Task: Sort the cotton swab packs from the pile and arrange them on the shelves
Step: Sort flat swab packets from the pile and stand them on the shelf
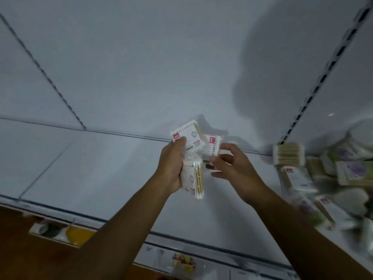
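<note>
while several cotton swab packs are held above the white shelf, near the middle of the view, the main risk is judged to be a slip: the plastic wrapping looks smooth, more than one pack is gathered in the left hand, and a loosened grip could let one slide out toward 6 o'clock, onto the lower shelf edge. the left hand's fingers are curled round the bundle, with the thumb pressed on the upper pack. the right hand is seen just beside it at 3 o'clock, its fingers pinching another pack at the bundle's edge; if that pack is pulled while the left grip is slack, the others could be dragged along and the sorting undone. the lower pack in the left hand is held with its long axis running roughly from 12 to 6 o'clock, the swab sticks visible along its right side and aligned the same way. the upper pack is tilted, its printed face turned toward the camera and its top edge pointing toward about 1 o'clock. the unsorted pile lies well apart at 3 to 4 o'clock on the same shelf, blurred, so individual packs there cannot be told with certainty.
</note>
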